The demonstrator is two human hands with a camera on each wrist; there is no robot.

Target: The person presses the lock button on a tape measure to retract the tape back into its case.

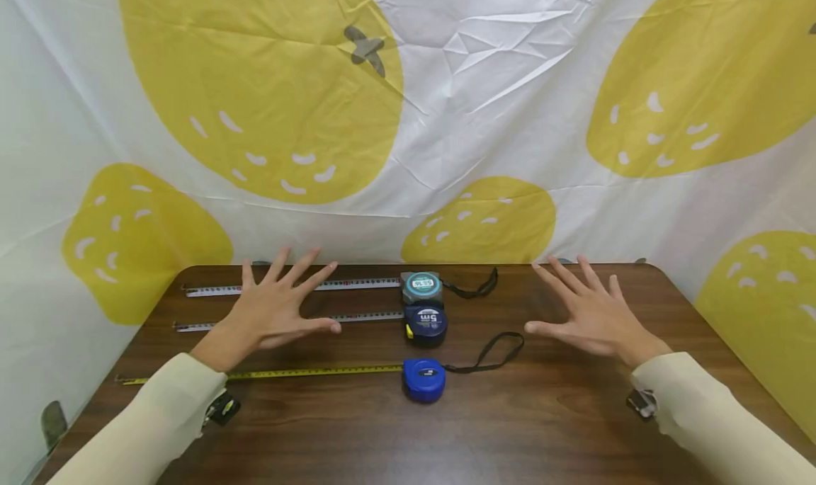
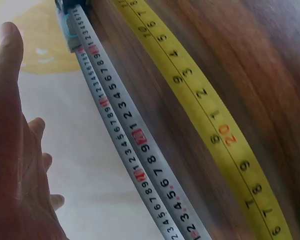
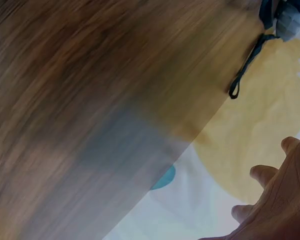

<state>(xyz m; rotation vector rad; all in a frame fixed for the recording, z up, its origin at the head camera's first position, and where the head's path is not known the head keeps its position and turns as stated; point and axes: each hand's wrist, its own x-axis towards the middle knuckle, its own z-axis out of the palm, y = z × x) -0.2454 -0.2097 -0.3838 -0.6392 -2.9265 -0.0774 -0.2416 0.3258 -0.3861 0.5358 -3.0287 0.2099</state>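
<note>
Blue plastic tape measure [image 1: 423, 381] on brown wooden table [image 1: 510, 432] in head view, with left hand [image 1: 268, 314] and right hand [image 1: 589, 316] spread, empty; at left wrist, risk of kinking yellow metal blade [image 2: 205, 107] under careless pressure; at right wrist, of snagging black cord loop [image 3: 250, 59] through hasty reaching.

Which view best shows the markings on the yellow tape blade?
Left wrist: the yellow tape blade runs close up, its numerals readable, including a red 20. Head shows it reaching the bright blue case, but partly hidden by the left sleeve, numerals too small to read. Right wrist doesn't show it.
</note>
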